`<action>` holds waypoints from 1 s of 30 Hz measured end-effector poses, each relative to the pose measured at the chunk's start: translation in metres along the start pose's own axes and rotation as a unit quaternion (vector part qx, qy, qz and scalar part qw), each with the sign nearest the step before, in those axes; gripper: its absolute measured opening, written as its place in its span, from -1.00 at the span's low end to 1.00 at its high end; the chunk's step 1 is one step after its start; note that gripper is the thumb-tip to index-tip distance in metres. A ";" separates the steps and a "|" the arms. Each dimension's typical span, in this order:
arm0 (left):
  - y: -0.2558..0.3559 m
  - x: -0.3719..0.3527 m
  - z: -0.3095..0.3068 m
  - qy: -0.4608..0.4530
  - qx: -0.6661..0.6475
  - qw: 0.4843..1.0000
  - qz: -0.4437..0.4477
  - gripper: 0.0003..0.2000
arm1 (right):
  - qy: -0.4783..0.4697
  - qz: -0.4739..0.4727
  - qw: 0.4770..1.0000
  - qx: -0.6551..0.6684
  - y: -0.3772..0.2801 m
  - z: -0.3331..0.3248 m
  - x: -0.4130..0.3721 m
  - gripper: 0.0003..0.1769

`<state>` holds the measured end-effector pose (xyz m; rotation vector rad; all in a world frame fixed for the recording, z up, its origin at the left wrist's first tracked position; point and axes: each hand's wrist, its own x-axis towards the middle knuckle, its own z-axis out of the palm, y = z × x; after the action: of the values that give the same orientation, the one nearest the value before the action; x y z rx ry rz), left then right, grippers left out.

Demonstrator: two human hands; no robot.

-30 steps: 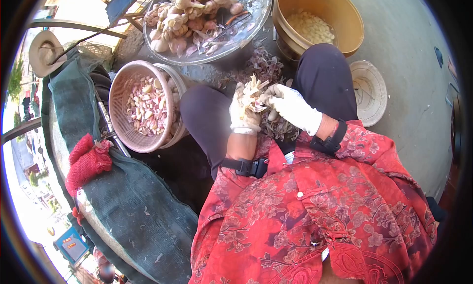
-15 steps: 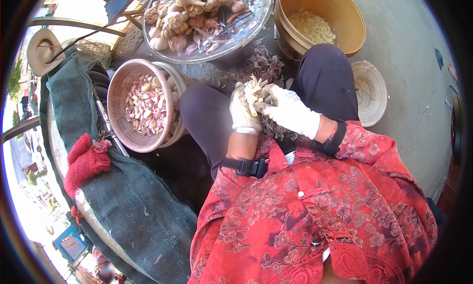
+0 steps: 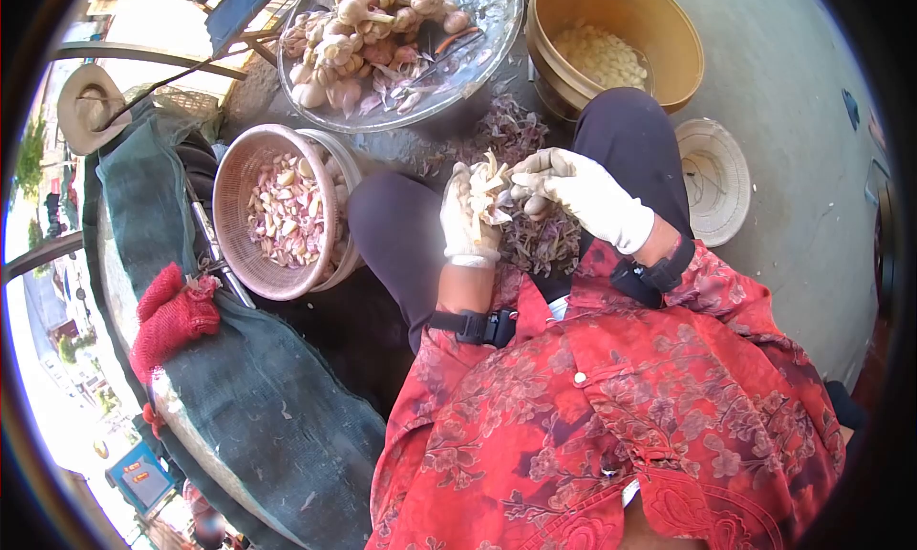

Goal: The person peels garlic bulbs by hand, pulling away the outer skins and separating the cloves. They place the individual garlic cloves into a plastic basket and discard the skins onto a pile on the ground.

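Gripping dry garlic stalks (image 3: 492, 185) in gloved left hand (image 3: 462, 216); holding gloved right hand (image 3: 587, 197) half-curled just beside them, can't tell if pinching anything. Got peel heap (image 3: 543, 244) below hands, pink basket (image 3: 237, 173) of cloves (image 3: 289, 216) to their left, tray (image 3: 489, 20) of garlic bulbs (image 3: 353, 39) ahead, tan bucket (image 3: 669, 39) of pale cloves (image 3: 602, 58) ahead of right hand.

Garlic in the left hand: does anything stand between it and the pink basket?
Yes: the left knee lies between the left hand, which holds the garlic, and the pink basket. Whether the hand clears the knee's height, I cannot tell.
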<state>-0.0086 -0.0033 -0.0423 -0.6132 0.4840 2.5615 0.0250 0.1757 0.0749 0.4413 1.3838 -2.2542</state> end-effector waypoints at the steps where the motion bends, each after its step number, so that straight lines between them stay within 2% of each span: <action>1: 0.003 -0.001 -0.001 0.000 0.001 1.000 -0.001 -0.76 | 0.001 -0.001 1.000 0.001 0.000 -0.002 0.000 -0.71; 3: 0.010 -0.005 0.004 -0.172 0.034 0.977 -0.124 -0.62 | 0.006 -0.010 1.000 0.022 0.000 -0.007 0.000 -0.73; 4: 0.005 -0.009 0.011 -0.071 0.105 0.988 -0.090 -0.67 | 0.006 -0.011 1.000 0.023 0.000 -0.009 0.000 -0.73; 7: 0.002 -0.030 0.038 -0.065 0.187 0.979 -0.057 -0.75 | 0.013 -0.019 1.000 -0.005 0.001 -0.012 0.001 -0.76; 8: -0.002 -0.046 0.071 0.007 0.229 0.973 -0.038 -0.81 | 0.017 -0.015 0.999 -0.043 0.001 -0.012 0.001 -0.78; 9: 0.001 -0.043 0.075 -0.056 0.226 0.970 -0.070 -0.78 | 0.022 -0.010 0.996 -0.081 0.001 -0.012 0.002 -0.79; 11: 0.000 -0.051 0.083 -0.115 0.276 0.951 -0.085 -0.85 | 0.018 -0.016 0.999 -0.046 0.008 -0.014 0.002 -0.80; 12: -0.003 -0.050 0.084 -0.142 0.195 0.965 -0.101 -0.84 | 0.013 -0.022 1.000 -0.011 0.012 -0.015 0.003 -0.80; 17: -0.005 -0.052 0.084 -0.134 0.274 0.949 -0.077 -0.84 | 0.003 -0.020 0.999 -0.029 0.017 -0.023 0.008 -0.77; 19: -0.004 -0.047 0.072 -0.146 0.255 0.952 -0.085 -0.66 | -0.005 -0.015 0.999 -0.042 0.014 -0.020 0.007 -0.76; 20: -0.003 -0.046 0.065 -0.144 0.254 0.953 -0.084 -0.66 | -0.002 -0.010 0.999 -0.041 0.012 -0.018 0.006 -0.76; 23: -0.003 -0.047 0.065 -0.108 0.295 0.945 -0.090 -0.70 | -0.009 -0.008 0.999 -0.050 0.015 -0.019 0.007 -0.76; 24: -0.003 -0.049 0.071 -0.124 0.300 0.943 -0.071 -0.86 | -0.020 -0.011 0.998 -0.059 0.016 -0.021 0.007 -0.76; 25: -0.003 -0.051 0.078 -0.139 0.305 0.941 -0.050 -0.91 | -0.019 -0.012 0.998 -0.059 0.017 -0.023 0.008 -0.76; 29: -0.006 -0.056 0.089 -0.129 0.273 0.952 -0.050 -0.91 | -0.024 -0.021 0.998 -0.047 0.017 -0.022 0.007 -0.80; 30: -0.006 -0.055 0.086 -0.108 0.329 0.937 -0.050 -0.91 | -0.027 -0.022 0.998 -0.053 0.015 -0.022 0.006 -0.81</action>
<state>0.0097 0.0195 0.0554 -0.1079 1.1254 2.1382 0.0292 0.1879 0.0508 0.3166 1.4896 -2.1978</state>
